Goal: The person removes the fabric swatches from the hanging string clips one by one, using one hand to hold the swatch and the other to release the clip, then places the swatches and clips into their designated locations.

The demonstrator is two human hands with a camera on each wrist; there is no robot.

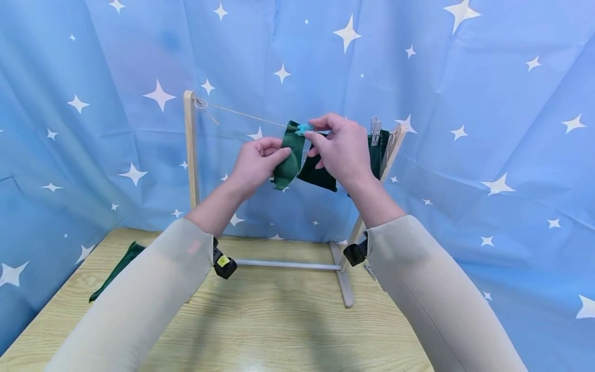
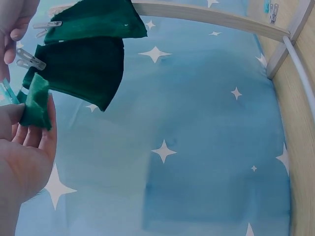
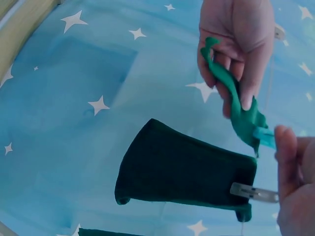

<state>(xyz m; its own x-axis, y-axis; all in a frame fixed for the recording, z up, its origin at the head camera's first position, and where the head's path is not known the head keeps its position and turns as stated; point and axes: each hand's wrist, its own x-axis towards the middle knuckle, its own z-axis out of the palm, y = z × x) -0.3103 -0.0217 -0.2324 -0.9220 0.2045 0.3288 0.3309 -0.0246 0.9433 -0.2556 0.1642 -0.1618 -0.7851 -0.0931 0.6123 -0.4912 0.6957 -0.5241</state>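
My left hand [image 1: 257, 163] pinches a small green velvety cloth [image 1: 289, 160] between thumb and fingers, just below the string [image 1: 246, 114]. At the cloth's top edge, my right hand [image 1: 346, 147] pinches a teal clothespin [image 3: 266, 137], which sits at the cloth's corner. Two darker green cloths hang to the right on the same string. One grey clothespin [image 3: 253, 191] is on the nearer hanging cloth [image 3: 187, 167]; another grey clothespin [image 1: 376, 133] is on the farther cloth [image 2: 98, 22]. In the head view, my right hand partly hides the nearer cloth.
A wooden frame's left post [image 1: 191, 150] and right post [image 1: 392, 152] carry the string, with a pale crossbar [image 1: 288, 265] low between them. Another green cloth [image 1: 116, 271] lies at the table's left. Clothespins [image 2: 273, 13] lie by the frame's foot. A starry blue curtain [image 1: 465, 170] hangs behind.
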